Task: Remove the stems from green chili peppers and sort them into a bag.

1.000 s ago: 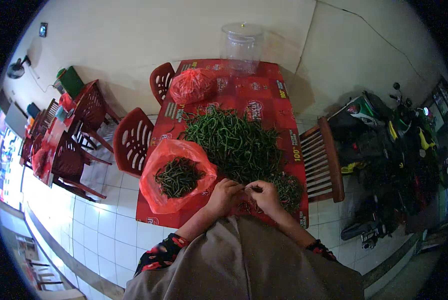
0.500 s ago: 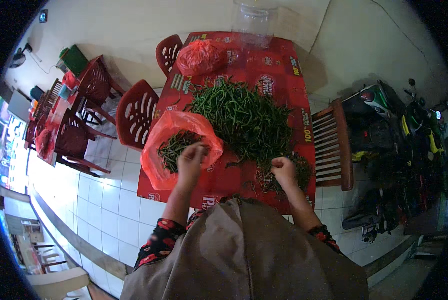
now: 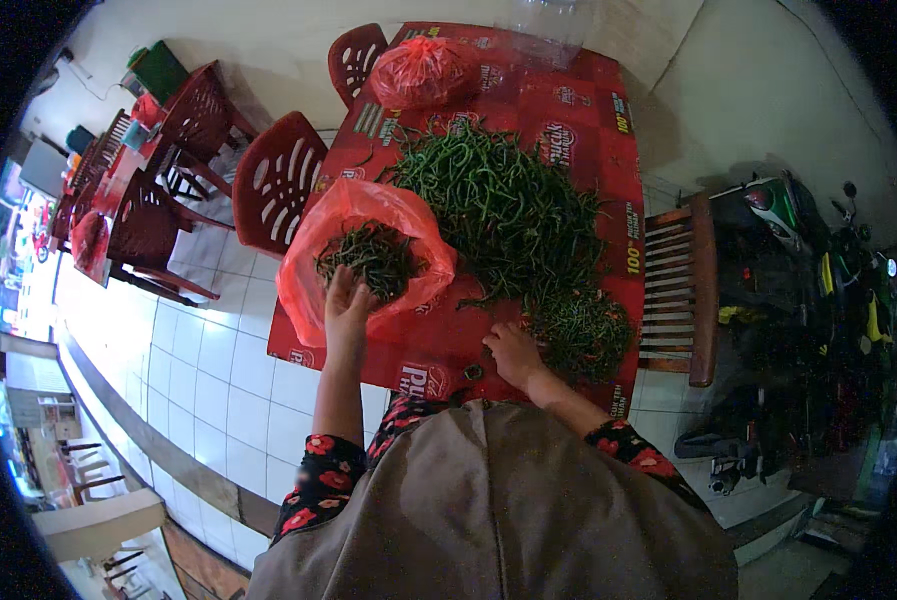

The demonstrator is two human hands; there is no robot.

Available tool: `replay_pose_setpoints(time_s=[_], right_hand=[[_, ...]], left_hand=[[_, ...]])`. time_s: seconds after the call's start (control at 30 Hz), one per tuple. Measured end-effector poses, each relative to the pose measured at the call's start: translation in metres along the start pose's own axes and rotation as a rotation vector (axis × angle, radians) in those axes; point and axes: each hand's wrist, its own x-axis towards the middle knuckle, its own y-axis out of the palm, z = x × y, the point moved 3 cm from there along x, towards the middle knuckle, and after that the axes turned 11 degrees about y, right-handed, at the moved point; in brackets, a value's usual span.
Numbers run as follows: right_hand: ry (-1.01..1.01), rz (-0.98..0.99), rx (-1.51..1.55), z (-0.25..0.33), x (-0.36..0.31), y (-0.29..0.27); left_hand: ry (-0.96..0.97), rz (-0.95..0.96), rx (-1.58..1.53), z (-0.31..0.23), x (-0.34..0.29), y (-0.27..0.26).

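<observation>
My left hand (image 3: 346, 303) is over the near edge of an open red plastic bag (image 3: 303, 275), its fingers apart beside the green chillies (image 3: 370, 258) inside. My right hand (image 3: 515, 354) rests low over the table, fingers curled in; whatever they hold, if anything, is hidden. Just right of it lies a small heap of thin stems and bits (image 3: 583, 338). Beyond both hands spreads a large pile of long green chillies (image 3: 498, 200). A small dark green round thing (image 3: 473, 371) sits near the table's front edge.
A tied red plastic bag (image 3: 420, 75) stands at the far left of the red-covered table (image 3: 593, 110), with a clear container (image 3: 548, 30) at the back. Red plastic chairs (image 3: 280, 185) are on the left, a wooden chair (image 3: 703, 290) on the right. Motorbikes (image 3: 808, 270) stand further right.
The view has shifted. My left hand has drawn back toward the bag's near edge, its fingers spreading. My right hand has moved left from the stem heap and lower onto the table.
</observation>
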Motion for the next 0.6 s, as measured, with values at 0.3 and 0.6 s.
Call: replay_pose_setpoints(time_s=[0.3,0.6], right_hand=[[0.107,-0.084,-0.066,-0.014,-0.001,-0.019],[-0.172,0.27,0.123,0.033,-0.002,0.004]], left_hand=[[0.221,0.955,0.871,0.071,-0.085,0.045],[0.147,1.183,1.196,0.117,-0.093,0.03]])
